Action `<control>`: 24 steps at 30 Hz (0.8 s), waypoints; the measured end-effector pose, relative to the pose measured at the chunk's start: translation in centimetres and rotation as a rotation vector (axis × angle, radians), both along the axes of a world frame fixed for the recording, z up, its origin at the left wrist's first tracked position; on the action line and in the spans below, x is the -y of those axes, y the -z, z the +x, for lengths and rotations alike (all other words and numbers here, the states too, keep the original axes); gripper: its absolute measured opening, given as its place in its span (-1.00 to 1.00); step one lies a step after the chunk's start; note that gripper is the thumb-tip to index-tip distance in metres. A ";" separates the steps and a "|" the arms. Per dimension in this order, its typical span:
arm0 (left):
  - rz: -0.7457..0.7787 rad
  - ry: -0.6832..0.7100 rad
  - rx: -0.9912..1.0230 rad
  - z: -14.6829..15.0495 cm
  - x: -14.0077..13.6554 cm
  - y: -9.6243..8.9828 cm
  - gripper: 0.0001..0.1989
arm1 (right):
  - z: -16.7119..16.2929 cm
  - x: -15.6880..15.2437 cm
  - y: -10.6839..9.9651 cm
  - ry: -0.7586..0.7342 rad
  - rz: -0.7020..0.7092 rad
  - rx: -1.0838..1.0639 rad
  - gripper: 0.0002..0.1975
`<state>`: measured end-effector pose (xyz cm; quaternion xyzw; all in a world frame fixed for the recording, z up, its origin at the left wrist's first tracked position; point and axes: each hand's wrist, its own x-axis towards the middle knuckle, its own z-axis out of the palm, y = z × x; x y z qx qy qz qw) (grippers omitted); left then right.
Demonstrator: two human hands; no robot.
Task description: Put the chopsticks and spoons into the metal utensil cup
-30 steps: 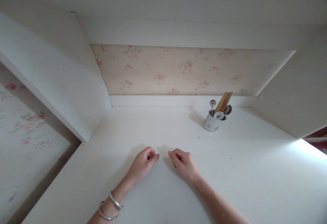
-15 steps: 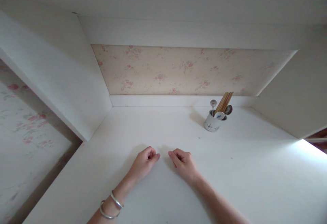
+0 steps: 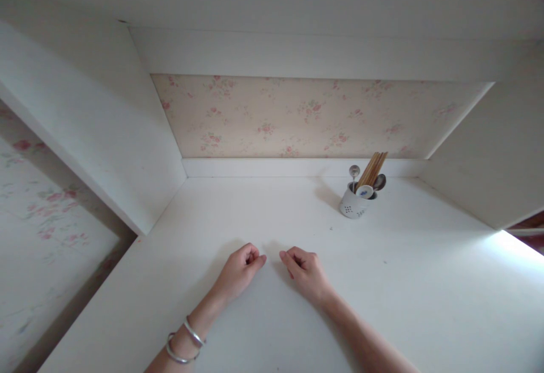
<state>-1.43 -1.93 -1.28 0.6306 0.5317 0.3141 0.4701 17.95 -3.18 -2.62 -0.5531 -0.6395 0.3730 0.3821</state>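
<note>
Both of my hands lie on the white tabletop point(image 3: 255, 214). My left hand point(image 3: 238, 271) has its fingers curled inward in a loose fist, with nothing visible in the grip. My right hand point(image 3: 306, 275) is found in like condition: fingers folded, thumb toward the left hand, no item seen. The two are near each other but not touching. Two silver bangles point(image 3: 194, 333) are noted on my left wrist.

The perforated utensil holder point(image 3: 351, 206) stands upright toward the back of the tabletop, beyond my right hand and to its right, well apart from it. Contents recorded: a bundle of wooden chopsticks point(image 3: 372, 170), a small metal spoon point(image 3: 354, 171) on the left, a dark metal spoon point(image 3: 380, 181) on the right and, at the front rim, a white ceramic spoon point(image 3: 364, 192) with a blue motif.

Progress, in my judgement: none evident. The utensils all sit in the holder, neither hand touches it, and any handling remains to be done.
</note>
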 end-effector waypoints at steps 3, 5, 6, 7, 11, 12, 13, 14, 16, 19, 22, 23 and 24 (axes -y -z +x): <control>0.000 -0.006 -0.001 0.0 0.0 0.0 -0.70 | 0.0 0.0 0.0 -0.002 0.003 0.004 -0.55; 0.001 -0.006 0.000 0.0 0.0 0.0 -0.71 | 0.1 0.0 -0.1 -0.008 0.001 0.008 -0.55; 0.002 -0.005 0.002 0.0 0.0 0.0 -0.71 | 0.1 0.0 -0.2 -0.010 -0.002 0.007 -0.55; 0.003 -0.005 0.004 0.0 0.0 0.0 -0.71 | 0.1 0.0 -0.2 -0.011 -0.008 0.007 -0.55; 0.007 -0.006 0.004 0.0 0.0 0.1 -0.71 | 0.0 0.1 -0.2 -0.006 -0.005 0.013 -0.54; 0.008 -0.005 0.002 0.0 0.0 0.1 -0.71 | 0.0 0.1 -0.2 -0.004 0.004 0.020 -0.54; 0.008 -0.003 0.002 0.0 0.0 0.1 -0.71 | 0.0 0.1 -0.1 -0.002 0.012 0.027 -0.54; 0.008 -0.002 0.002 0.0 0.0 0.0 -0.71 | 0.0 0.0 -0.1 -0.001 0.017 0.032 -0.54; 0.006 -0.002 0.004 0.1 0.0 0.0 -0.72 | 0.0 0.0 -0.1 -0.001 0.020 0.034 -0.53; 0.004 -0.005 0.003 0.1 0.0 -0.1 -0.72 | 0.0 0.0 -0.2 -0.005 0.022 0.023 -0.54; 0.007 -0.009 0.001 0.1 0.0 -0.1 -0.73 | 0.0 0.1 -0.3 -0.005 0.015 0.020 -0.54; 0.007 -0.009 0.002 0.0 0.0 -0.1 -0.73 | 0.0 0.1 -0.3 -0.005 0.011 0.021 -0.54; 0.008 -0.009 0.002 0.0 0.0 -0.1 -0.73 | 0.0 0.1 -0.4 -0.006 0.009 0.024 -0.55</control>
